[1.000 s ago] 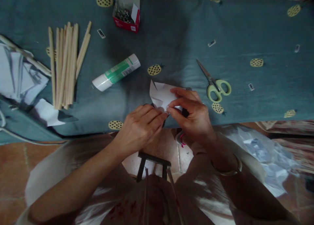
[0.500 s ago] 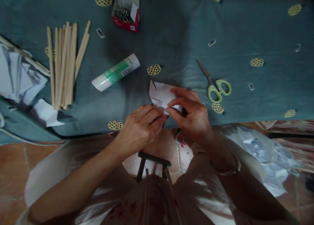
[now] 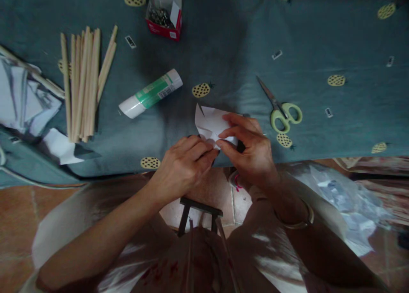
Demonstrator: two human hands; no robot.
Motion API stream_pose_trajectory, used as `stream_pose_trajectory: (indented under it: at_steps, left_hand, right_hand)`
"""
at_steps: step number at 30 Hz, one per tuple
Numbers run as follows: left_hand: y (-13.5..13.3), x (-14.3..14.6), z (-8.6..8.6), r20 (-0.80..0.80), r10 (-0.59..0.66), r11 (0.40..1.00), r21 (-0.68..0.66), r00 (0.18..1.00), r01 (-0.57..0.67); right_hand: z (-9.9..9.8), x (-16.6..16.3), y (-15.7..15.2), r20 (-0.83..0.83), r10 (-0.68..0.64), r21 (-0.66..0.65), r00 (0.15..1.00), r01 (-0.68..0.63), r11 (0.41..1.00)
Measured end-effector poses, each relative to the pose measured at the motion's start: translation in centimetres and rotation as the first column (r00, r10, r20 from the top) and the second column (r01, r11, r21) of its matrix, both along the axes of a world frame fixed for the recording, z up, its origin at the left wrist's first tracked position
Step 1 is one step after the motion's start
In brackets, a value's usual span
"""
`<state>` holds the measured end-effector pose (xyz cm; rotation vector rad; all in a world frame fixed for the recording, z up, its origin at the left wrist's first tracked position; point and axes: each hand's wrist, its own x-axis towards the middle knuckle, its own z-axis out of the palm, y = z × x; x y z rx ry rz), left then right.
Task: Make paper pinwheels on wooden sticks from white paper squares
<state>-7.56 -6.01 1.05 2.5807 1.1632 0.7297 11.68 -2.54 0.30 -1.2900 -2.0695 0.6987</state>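
A small white sheet of paper with slits cut in from its corners lies at the table's near edge. My left hand is closed on the paper's near left side, its fingertips partly hidden. With thumb and fingers, my right hand pinches a part of the paper near its middle, where a flap looks bent over. To the right lie scissors with light green handles, blades partly apart. A white and green glue stick rests to the left of the paper.
Several wooden sticks lie in a bunch at the left, beside a pile of cut white paper. A red box of small metal pieces stands at the back. A plastic bag with paper hangs low at the right.
Almost nothing differs. Both hands keep their hold on the paper in the same place; the view has shifted very slightly.
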Motion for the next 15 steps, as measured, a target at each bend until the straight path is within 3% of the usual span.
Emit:
stream_pose_trajectory:
  at_steps: [15]
  left_hand:
    - [0.01,0.05,0.06,-0.003,0.001,1.0,0.005,1.0,-0.001]
  right_hand:
    - [-0.26,0.15,-0.29,-0.005,0.016,0.005,1.0,-0.016,1.0]
